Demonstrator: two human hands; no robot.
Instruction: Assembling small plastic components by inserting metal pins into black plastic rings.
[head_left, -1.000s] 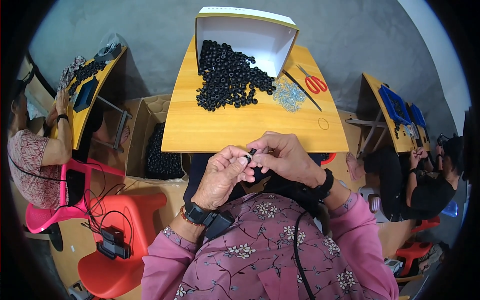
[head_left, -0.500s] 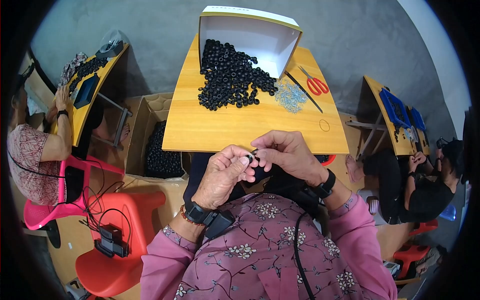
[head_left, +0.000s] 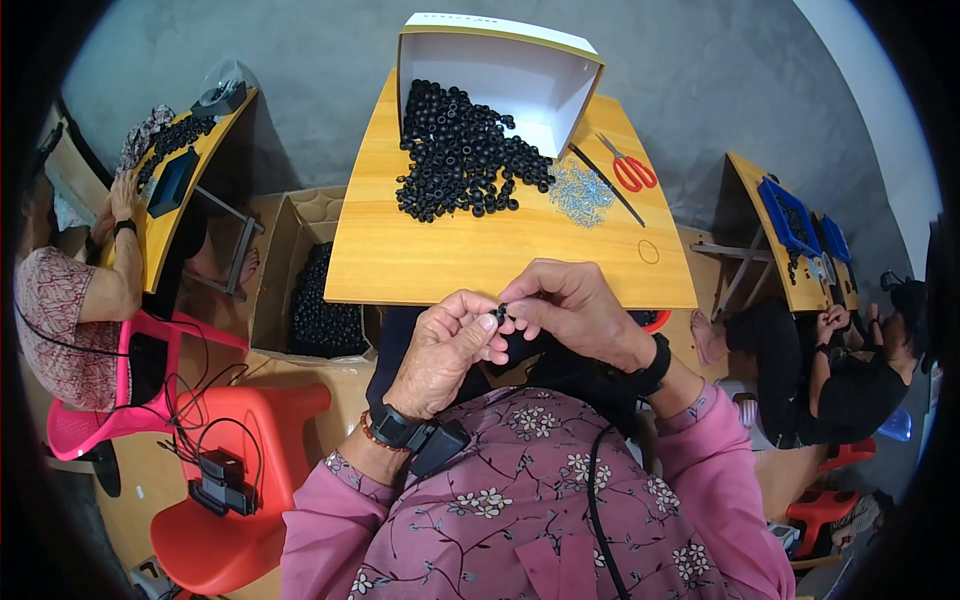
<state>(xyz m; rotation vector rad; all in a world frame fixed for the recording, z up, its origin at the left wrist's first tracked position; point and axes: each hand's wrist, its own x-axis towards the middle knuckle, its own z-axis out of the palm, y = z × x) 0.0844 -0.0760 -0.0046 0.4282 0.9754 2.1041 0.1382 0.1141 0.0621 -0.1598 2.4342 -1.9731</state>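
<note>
Just off the table's near edge, my left hand (head_left: 445,345) pinches a small round black part (head_left: 500,314) between thumb and fingers. My right hand (head_left: 565,308) is closed in a pinch, its fingertips touching that part; what they hold is too small and covered to make out. Beyond my hands, a pile of similar black round parts (head_left: 455,150) spills from a white box (head_left: 540,70) lying on its side. Right of the pile lies a heap of small silvery pieces (head_left: 582,192).
Red-handled scissors (head_left: 634,174), a black stick-like tool (head_left: 608,185) and a rubber band (head_left: 649,252) lie on the yellow table (head_left: 400,275). A cardboard box (head_left: 270,320) of black parts stands left on the floor, near a red chair (head_left: 230,480). People work at side tables left and right.
My right fingertips have moved slightly left and closed up against the black part in my left hand. My left hand stays nearly still.
</note>
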